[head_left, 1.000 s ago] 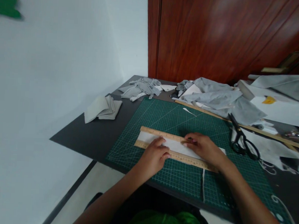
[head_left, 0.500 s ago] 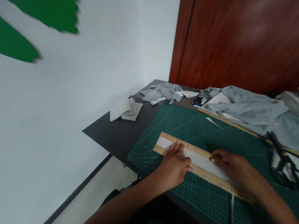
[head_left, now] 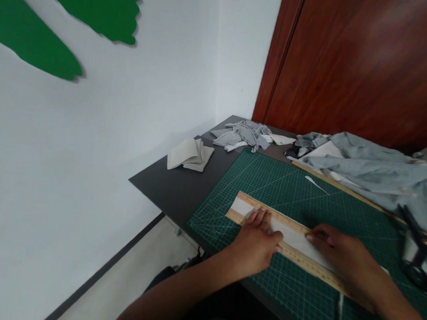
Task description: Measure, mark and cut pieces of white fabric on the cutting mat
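Note:
A wooden ruler, marked along both long edges with a pale strip down its middle, lies aslant on the green cutting mat. My left hand presses on the ruler's left part, fingers stretched across the pale strip and thumb near the lower edge. Farther right, my right hand is closed in a pinch at the ruler's far edge. What sits between its fingertips is too small and dark to make out. The right forearm covers the ruler's right end.
Black-handled scissors lie at the right. Folded pale cloth and grey scraps rest on the dark tabletop. Grey fabric is heaped behind a long wooden strip. A thin white scrap lies on the mat.
The view has turned slightly left, so everything appears farther right. Both hands stay at about the same places on the ruler.

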{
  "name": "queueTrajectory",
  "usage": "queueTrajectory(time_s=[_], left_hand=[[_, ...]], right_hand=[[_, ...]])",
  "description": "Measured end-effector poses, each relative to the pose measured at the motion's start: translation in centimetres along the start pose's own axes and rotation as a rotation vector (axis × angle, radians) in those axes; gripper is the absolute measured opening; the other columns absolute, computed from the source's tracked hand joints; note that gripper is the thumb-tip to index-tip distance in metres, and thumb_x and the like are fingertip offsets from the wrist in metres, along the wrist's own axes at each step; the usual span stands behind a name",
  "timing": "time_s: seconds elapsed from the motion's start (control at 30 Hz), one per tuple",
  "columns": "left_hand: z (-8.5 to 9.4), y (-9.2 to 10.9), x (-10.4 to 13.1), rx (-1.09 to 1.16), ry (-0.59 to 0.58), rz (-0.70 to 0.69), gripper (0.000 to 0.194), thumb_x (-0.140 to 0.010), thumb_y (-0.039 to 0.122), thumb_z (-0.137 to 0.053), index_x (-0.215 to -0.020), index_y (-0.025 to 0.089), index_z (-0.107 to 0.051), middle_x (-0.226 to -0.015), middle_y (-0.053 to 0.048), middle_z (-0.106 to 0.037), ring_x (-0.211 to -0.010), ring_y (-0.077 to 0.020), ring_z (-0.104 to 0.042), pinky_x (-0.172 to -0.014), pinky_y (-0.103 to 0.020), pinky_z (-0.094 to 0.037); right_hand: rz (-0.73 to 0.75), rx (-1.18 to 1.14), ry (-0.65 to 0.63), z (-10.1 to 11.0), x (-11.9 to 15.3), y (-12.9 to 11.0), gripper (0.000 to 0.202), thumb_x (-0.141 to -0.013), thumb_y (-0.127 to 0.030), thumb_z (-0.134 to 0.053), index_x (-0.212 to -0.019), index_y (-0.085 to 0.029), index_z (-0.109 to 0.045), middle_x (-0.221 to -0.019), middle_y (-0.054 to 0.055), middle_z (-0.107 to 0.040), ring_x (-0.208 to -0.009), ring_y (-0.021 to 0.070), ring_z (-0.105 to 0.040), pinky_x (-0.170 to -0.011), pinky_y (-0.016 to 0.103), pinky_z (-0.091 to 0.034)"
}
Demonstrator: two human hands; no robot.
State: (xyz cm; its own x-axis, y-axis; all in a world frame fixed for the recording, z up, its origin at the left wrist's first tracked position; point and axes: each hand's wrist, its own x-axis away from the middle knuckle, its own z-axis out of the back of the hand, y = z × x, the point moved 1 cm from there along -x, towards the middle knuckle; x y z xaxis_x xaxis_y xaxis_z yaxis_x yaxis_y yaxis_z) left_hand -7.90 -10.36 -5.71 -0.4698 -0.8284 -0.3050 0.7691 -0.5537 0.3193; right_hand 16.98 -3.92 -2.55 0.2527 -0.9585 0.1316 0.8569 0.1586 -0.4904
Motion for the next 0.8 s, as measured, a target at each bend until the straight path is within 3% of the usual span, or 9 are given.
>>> queueTrajectory(time_s=[0.2,0.4,0.8], left_hand=[[-0.1,0.0,0.0,-0.041,0.012,-0.007,0.028,-0.102,0.038,-0.056,-0.118,0.016,-0.065,-0.160,-0.023,-0.045,-0.155,-0.0372,-0.034,-0.124,-0.060,-0.032],[-0.6,0.1,-0.2,-0.124,0.027,0.005,0.063,-0.104,0.045,-0.050,-0.153,0.005,-0.041,-0.159,-0.024,-0.048,-0.155,-0.0341,-0.035,-0.129,-0.048,-0.025],[-0.4,0.6,0.0,-0.228,0.022,-0.011,0.059,-0.104,0.046,-0.047,-0.144,0.003,-0.055,-0.156,-0.027,-0.050,-0.150,-0.0367,-0.043,-0.127,-0.049,-0.027]], right_hand=[[0.001,-0.025,0.046,0.0,0.3,-0.4,0.035,-0.087,-0.056,-0.051,-0.086,-0.026,-0.070,-0.080,0.008,-0.080,-0.072,0.0290,-0.075,-0.063,0.035,-0.052],[-0.042,-0.006,0.045,-0.1,0.2,-0.4,0.041,-0.084,-0.060,-0.049,-0.086,-0.026,-0.071,-0.079,0.009,-0.079,-0.071,0.0299,-0.075,-0.062,0.036,-0.052],[-0.091,0.020,0.065,-0.2,-0.4,1.0,0.044,-0.078,-0.064,-0.055,-0.084,-0.027,-0.077,-0.081,0.010,-0.080,-0.076,0.0324,-0.076,-0.062,0.037,-0.054]])
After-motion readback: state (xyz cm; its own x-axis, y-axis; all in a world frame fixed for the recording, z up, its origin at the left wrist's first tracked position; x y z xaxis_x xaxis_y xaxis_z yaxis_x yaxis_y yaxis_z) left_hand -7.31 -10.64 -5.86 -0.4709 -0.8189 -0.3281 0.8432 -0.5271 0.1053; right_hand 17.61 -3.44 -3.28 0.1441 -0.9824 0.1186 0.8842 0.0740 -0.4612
